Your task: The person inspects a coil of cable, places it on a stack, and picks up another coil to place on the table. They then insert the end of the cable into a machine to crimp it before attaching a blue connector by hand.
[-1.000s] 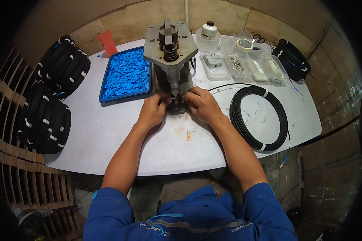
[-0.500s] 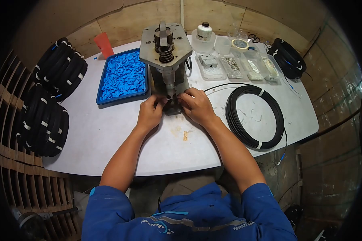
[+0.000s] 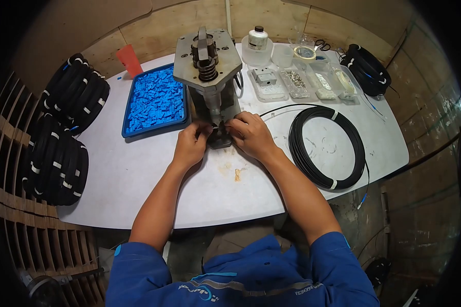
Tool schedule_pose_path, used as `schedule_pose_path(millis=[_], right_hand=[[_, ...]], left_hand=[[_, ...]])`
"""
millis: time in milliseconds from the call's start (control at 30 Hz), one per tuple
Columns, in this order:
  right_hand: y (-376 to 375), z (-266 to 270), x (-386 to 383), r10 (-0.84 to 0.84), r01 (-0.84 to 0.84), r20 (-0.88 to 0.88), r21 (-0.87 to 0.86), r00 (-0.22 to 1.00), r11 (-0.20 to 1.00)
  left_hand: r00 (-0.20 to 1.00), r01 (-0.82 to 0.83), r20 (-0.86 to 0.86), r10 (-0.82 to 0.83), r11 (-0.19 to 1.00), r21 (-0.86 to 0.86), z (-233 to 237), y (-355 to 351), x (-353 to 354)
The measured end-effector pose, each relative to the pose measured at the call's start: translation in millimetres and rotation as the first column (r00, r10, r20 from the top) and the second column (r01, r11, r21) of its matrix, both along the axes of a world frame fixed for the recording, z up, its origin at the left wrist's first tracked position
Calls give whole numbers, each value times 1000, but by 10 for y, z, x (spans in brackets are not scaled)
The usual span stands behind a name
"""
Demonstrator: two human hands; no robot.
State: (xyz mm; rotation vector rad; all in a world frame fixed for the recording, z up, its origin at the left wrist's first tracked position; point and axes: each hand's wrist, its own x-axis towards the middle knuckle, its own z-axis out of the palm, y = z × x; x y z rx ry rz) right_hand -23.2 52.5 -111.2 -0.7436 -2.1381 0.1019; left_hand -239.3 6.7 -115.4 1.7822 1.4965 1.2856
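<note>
A metal press with a spring on its top plate stands at the back middle of the white table. At the left side of its lower tool, my left hand has its thumb and fingers pinched together. My right hand is closed at the right side of the same tool, close to the black cable that runs from the coil. What the fingertips hold is too small and dark to make out. The coil of black cable lies flat to the right of my right hand.
A blue tray of small blue pieces sits left of the press, beside a red cup. Clear boxes of small parts, a bottle and scissors are behind right. Cable coils stand at the left edge.
The view has shifted slightly. Both hands remain at the press tool with nearly the same finger pose.
</note>
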Motion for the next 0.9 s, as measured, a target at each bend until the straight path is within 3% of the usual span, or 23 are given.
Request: schedule_pose_path(millis=[633,733,900], right_hand=[[6,65,12,-27,28,37,-19,999,999],[1,141,51,-12,20,90,-84,996,996],[74,293,43,45,5,183,-263,982,965]], left_hand=[[994,13,-106,-10,1000,27,60,-1,-18],[995,26,-99,-25,1000,5,100,5,-15],[971,103,-193,-142,975,-197,398,95,-121]])
